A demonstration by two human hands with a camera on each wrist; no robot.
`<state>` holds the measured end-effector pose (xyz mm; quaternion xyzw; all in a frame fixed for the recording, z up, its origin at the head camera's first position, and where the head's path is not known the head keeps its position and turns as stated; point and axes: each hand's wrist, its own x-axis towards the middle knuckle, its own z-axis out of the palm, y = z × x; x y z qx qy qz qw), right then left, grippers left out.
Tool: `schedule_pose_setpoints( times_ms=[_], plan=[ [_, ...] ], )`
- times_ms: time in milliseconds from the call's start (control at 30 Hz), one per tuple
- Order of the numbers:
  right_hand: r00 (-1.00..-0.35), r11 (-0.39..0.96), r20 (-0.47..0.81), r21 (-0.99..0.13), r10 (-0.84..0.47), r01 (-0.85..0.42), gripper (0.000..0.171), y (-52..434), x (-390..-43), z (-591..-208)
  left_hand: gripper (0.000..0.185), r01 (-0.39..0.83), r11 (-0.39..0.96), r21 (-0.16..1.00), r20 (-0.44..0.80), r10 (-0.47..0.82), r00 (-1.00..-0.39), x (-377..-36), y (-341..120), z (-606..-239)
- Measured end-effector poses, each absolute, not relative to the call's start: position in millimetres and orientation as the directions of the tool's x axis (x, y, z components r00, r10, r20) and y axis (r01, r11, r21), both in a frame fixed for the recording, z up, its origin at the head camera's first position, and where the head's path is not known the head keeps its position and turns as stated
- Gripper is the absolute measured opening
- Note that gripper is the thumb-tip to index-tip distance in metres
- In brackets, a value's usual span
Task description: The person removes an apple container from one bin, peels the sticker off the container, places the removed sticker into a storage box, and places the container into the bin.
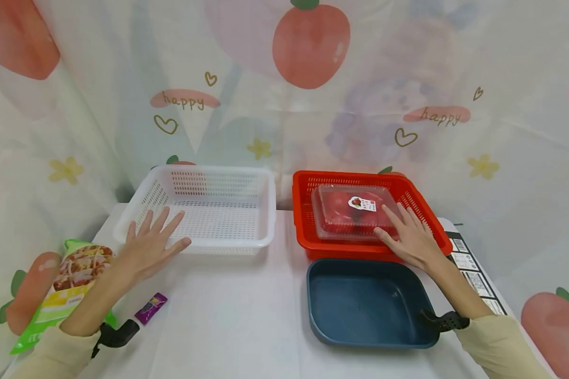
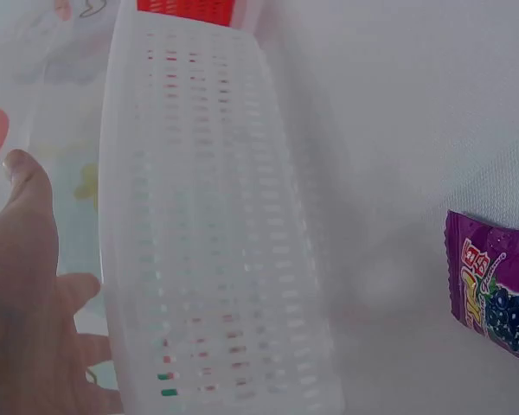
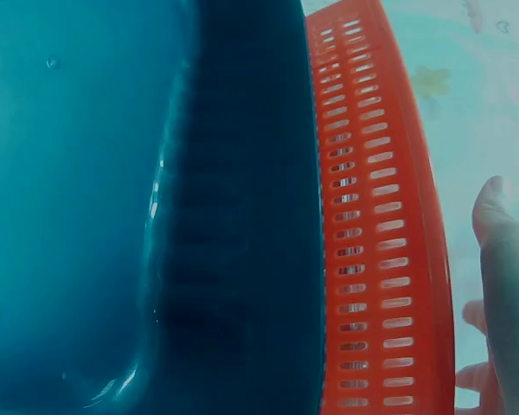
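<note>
My left hand (image 1: 149,245) is spread flat with straight fingers over the front left corner of an empty white slotted basket (image 1: 227,181); the same basket (image 2: 208,242) fills the left wrist view beside my palm (image 2: 22,294). My right hand (image 1: 408,237) lies open with straight fingers on the near right part of a clear plastic box of red fruit (image 1: 351,210). That box sits in a red slotted basket (image 1: 308,221), seen as a red wall (image 3: 376,233) in the right wrist view. Neither hand grips anything.
A dark blue tray (image 1: 367,305) stands empty in front of the red basket. A purple candy packet (image 1: 150,307) and a green snack bag (image 1: 71,279) lie at the left of the white table. A printed carton (image 1: 474,273) lies at the right edge.
</note>
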<state>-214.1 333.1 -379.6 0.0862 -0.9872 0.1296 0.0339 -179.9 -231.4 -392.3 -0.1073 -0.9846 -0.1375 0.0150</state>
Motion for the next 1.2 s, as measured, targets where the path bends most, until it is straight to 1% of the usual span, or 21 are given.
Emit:
schedule_pose_setpoints(
  times_ms=[200, 367, 500, 1200],
  plan=[
    [-0.985, 0.951, 0.078, -0.260, -0.155, -0.170, 0.083, 336, -215, -381, 0.079, 0.238, 0.934, 0.265, 0.083, 0.224, -0.971, -177, -225, -391],
    [-0.983, 0.951, 0.099, -0.252, -0.157, -0.177, 0.083, 338, -215, -381, 0.079, 0.250, 0.927, 0.281, 0.090, 0.233, -0.968, -176, -220, -391],
    [-0.980, 0.952, 0.116, -0.245, -0.161, -0.185, 0.083, 339, -216, -380, 0.078, 0.252, 0.922, 0.292, 0.091, 0.236, -0.968, -176, -217, -390],
    [-0.980, 0.947, 0.122, -0.261, -0.157, -0.185, 0.081, 343, -221, -377, 0.077, 0.278, 0.906, 0.318, 0.087, 0.264, -0.961, -180, -201, -386]
  ],
)
